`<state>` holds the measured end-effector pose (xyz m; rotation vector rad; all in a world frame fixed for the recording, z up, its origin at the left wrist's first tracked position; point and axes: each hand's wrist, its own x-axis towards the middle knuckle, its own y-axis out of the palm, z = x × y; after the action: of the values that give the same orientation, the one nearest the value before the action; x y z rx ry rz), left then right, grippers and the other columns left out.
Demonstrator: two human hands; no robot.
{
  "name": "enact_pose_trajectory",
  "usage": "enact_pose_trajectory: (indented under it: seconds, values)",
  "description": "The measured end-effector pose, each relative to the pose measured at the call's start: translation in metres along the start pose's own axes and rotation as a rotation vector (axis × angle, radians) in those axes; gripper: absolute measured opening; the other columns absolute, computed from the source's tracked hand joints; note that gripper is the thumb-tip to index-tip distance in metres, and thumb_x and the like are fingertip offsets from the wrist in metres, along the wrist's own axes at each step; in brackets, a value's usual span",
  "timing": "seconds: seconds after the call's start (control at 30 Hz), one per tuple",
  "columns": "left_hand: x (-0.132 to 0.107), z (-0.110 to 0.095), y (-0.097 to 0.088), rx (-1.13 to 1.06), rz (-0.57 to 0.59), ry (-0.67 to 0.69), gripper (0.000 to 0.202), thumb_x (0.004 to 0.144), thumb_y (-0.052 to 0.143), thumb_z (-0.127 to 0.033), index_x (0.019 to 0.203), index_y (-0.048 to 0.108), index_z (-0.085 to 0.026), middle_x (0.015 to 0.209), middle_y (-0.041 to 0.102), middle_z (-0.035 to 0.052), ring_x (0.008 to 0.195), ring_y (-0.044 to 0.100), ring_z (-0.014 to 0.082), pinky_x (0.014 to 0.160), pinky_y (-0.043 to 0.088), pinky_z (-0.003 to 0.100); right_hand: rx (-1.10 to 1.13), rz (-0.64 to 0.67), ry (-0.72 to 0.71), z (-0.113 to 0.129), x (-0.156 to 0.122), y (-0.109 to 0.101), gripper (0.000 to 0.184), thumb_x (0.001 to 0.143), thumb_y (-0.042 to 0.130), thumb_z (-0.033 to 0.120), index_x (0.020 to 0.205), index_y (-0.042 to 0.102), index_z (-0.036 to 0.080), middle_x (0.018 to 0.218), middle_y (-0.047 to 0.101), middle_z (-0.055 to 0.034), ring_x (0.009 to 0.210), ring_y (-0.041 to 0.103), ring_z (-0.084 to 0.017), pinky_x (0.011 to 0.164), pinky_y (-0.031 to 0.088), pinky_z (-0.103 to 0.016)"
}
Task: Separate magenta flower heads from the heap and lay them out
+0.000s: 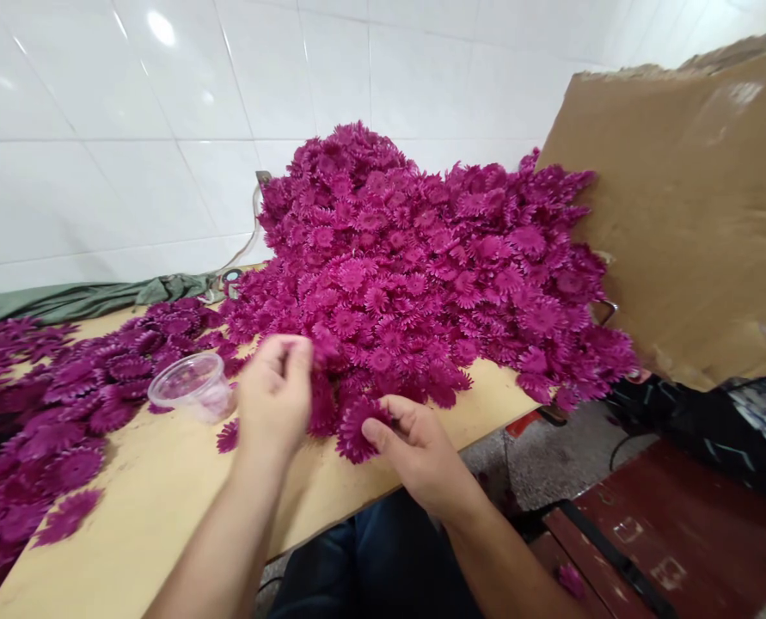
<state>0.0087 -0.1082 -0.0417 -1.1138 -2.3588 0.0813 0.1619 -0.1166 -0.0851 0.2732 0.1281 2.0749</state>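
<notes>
My right hand pinches a magenta artificial flower between thumb and fingers, low over the table's front edge. To its left and a little higher, my left hand is closed, thumb and fingertips together. Whatever those fingers may hold is too small or blurred to make out; blurred magenta petals show just beside them. Behind both hands rises a big heap of the same flowers. Left of my left hand stands a clear plastic cup with something pale in its bottom. One loose flower lies close to my left wrist.
More flowers spread over the left of the wooden table. A green cloth lies along the white tiled wall. Cardboard leans at the right of the heap. Below it are a dark red box and black bags.
</notes>
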Motion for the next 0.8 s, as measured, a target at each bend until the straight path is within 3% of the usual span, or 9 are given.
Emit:
enact_pose_trajectory:
  seconds: [0.07, 0.2, 0.3, 0.37, 0.43, 0.53, 0.63, 0.73, 0.8]
  values:
    - [0.016, 0.001, -0.01, 0.033, -0.172, -0.021, 0.019, 0.076, 0.047, -0.035, 0.079, 0.057, -0.02, 0.065, 0.055, -0.0036, 0.062, 0.052, 0.0129, 0.06, 0.045, 0.027, -0.031, 0.004, 0.032, -0.002, -0.004, -0.005, 0.02, 0.072, 0.057, 0.036, 0.071, 0.053, 0.016, 0.066, 0.051, 0.0, 0.064, 0.045, -0.011, 0.062, 0.038, -0.025]
    - [0.031, 0.005, -0.023, 0.315, 0.023, 0.135, 0.024, 0.071, 0.048, -0.021, 0.093, 0.057, -0.017, 0.089, 0.059, 0.0023, 0.087, 0.056, 0.0199, 0.081, 0.045, 0.036, -0.017, -0.068, 0.043, -0.003, -0.002, -0.016, 0.021, 0.069, 0.06, 0.036, 0.073, 0.052, 0.017, 0.069, 0.053, 0.0001, 0.068, 0.048, -0.013, 0.07, 0.04, -0.027]
    - [0.021, 0.005, -0.022, 0.472, 0.025, 0.339, 0.034, 0.066, 0.046, -0.012, 0.097, 0.058, -0.014, 0.104, 0.057, 0.0107, 0.104, 0.05, 0.0249, 0.092, 0.039, 0.042, -0.012, -0.079, 0.004, 0.0, 0.006, -0.018, 0.025, 0.068, 0.06, 0.04, 0.069, 0.05, 0.017, 0.066, 0.051, 0.0007, 0.065, 0.047, -0.012, 0.068, 0.039, -0.027]
    - [0.007, 0.001, -0.017, 0.44, 0.043, 0.441, 0.031, 0.07, 0.045, -0.013, 0.097, 0.059, -0.015, 0.103, 0.059, 0.0105, 0.104, 0.051, 0.0235, 0.093, 0.038, 0.04, -0.06, -0.1, 0.005, 0.002, 0.011, -0.017, 0.029, 0.068, 0.057, 0.044, 0.064, 0.048, 0.017, 0.061, 0.045, 0.0021, 0.059, 0.042, -0.01, 0.06, 0.036, -0.025]
    - [-0.009, -0.004, -0.01, 0.359, 0.168, 0.481, 0.023, 0.076, 0.046, -0.018, 0.092, 0.062, -0.018, 0.094, 0.063, 0.0071, 0.094, 0.056, 0.0205, 0.087, 0.042, 0.037, -0.126, -0.128, 0.026, 0.002, 0.014, -0.016, 0.034, 0.07, 0.054, 0.048, 0.059, 0.044, 0.017, 0.056, 0.038, 0.0037, 0.054, 0.035, -0.009, 0.053, 0.031, -0.023]
    - [-0.029, -0.013, 0.002, 0.269, 0.44, 0.441, 0.017, 0.078, 0.051, -0.028, 0.087, 0.064, -0.022, 0.088, 0.066, 0.0033, 0.086, 0.059, 0.0185, 0.079, 0.045, 0.033, -0.195, -0.153, 0.038, 0.001, 0.017, -0.015, 0.041, 0.07, 0.052, 0.053, 0.055, 0.038, 0.018, 0.053, 0.031, 0.0051, 0.051, 0.029, -0.007, 0.048, 0.025, -0.023]
    - [-0.037, -0.016, 0.01, 0.211, 0.608, 0.33, 0.017, 0.079, 0.051, -0.029, 0.084, 0.066, -0.024, 0.085, 0.067, 0.002, 0.081, 0.061, 0.0174, 0.074, 0.046, 0.03, -0.197, -0.178, 0.023, 0.0, 0.017, -0.015, 0.044, 0.07, 0.05, 0.057, 0.054, 0.036, 0.018, 0.053, 0.029, 0.0051, 0.052, 0.028, -0.007, 0.048, 0.024, -0.023]
    - [-0.033, -0.015, 0.012, 0.166, 0.63, 0.257, 0.017, 0.078, 0.05, -0.027, 0.08, 0.067, -0.023, 0.078, 0.068, 0.0011, 0.073, 0.062, 0.0157, 0.068, 0.047, 0.027, -0.149, -0.163, -0.003, 0.0, 0.015, -0.014, 0.045, 0.071, 0.048, 0.059, 0.056, 0.037, 0.018, 0.055, 0.03, 0.0048, 0.053, 0.028, -0.007, 0.048, 0.025, -0.022]
    - [-0.029, -0.013, 0.011, 0.174, 0.53, 0.226, 0.016, 0.076, 0.05, -0.026, 0.072, 0.065, -0.022, 0.071, 0.067, 0.0006, 0.067, 0.061, 0.0153, 0.064, 0.046, 0.027, -0.11, -0.098, -0.007, 0.002, 0.013, -0.012, 0.041, 0.071, 0.051, 0.056, 0.059, 0.039, 0.018, 0.056, 0.031, 0.005, 0.053, 0.028, -0.007, 0.048, 0.026, -0.022]
